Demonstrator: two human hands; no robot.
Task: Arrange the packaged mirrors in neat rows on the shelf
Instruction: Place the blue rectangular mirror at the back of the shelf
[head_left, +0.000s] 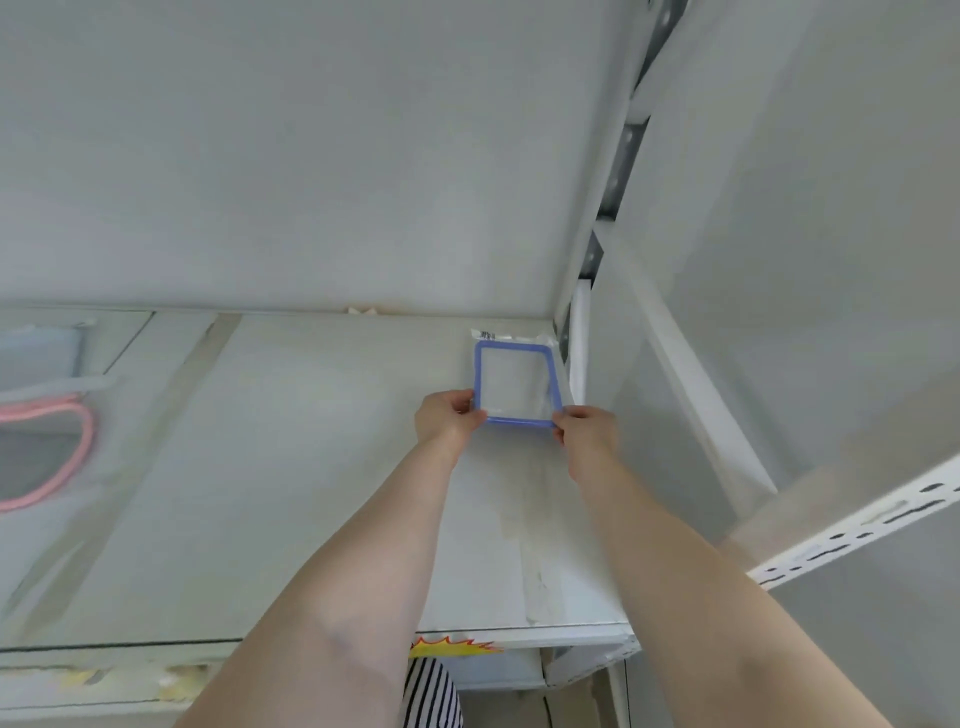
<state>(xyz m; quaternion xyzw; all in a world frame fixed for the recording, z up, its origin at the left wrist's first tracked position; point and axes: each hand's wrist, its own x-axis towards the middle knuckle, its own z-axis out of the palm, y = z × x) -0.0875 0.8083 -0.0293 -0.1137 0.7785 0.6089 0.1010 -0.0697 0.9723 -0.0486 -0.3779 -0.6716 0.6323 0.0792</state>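
Note:
A blue-framed rectangular mirror in a clear plastic bag (516, 383) lies flat at the back right corner of the white shelf (311, 467). A white label with a barcode shows at the bag's far end. My left hand (447, 418) grips the mirror's near left corner. My right hand (584, 431) grips its near right corner. Both arms reach in from the shelf's front edge.
A pink-framed mirror (47, 452) in a clear bag lies at the shelf's far left, blurred. The white back wall (311, 156) rises behind. A white upright post (579, 343) bounds the right side. A perforated shelf rail (857, 535) juts out at right. A yellow price tag (452, 648) sits on the front edge.

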